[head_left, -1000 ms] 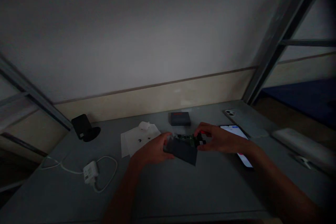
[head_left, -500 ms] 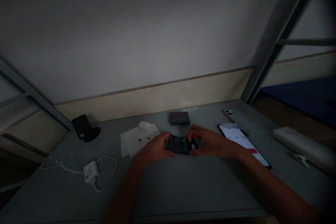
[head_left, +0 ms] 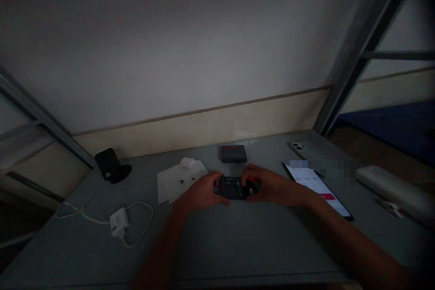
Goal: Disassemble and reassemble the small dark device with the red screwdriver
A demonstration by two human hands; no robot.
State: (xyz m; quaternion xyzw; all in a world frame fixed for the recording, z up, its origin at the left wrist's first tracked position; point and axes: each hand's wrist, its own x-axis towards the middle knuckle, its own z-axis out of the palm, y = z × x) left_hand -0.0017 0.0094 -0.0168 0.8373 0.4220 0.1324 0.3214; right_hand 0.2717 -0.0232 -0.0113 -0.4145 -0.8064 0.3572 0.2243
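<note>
A small dark electronic device [head_left: 233, 189] with part of its green circuit board showing is held just above the desk, between both hands. My left hand [head_left: 208, 190] grips its left end, thumb along the near edge and fingers at the far edge. At the other end, my right hand [head_left: 263, 185] is closed around the device, with a red part beside its fingers. What exactly the right fingertips press on is too dark to make out. Left of the device, white paper sheets [head_left: 173, 182] carry a few tiny black pieces [head_left: 181, 181] and a crumpled white tissue [head_left: 187, 162].
Behind the hands sits a dark box [head_left: 233, 154]. To the right lie a lit phone [head_left: 317, 188] showing a timer, another phone [head_left: 307, 150] and a long white object [head_left: 390, 186]. On the left are a black stand [head_left: 110, 165] and a white charger [head_left: 118, 223] with cable.
Both hands keep their hold on the device, and the right fingers have shifted slightly at its right end. The whole view has moved a little.
</note>
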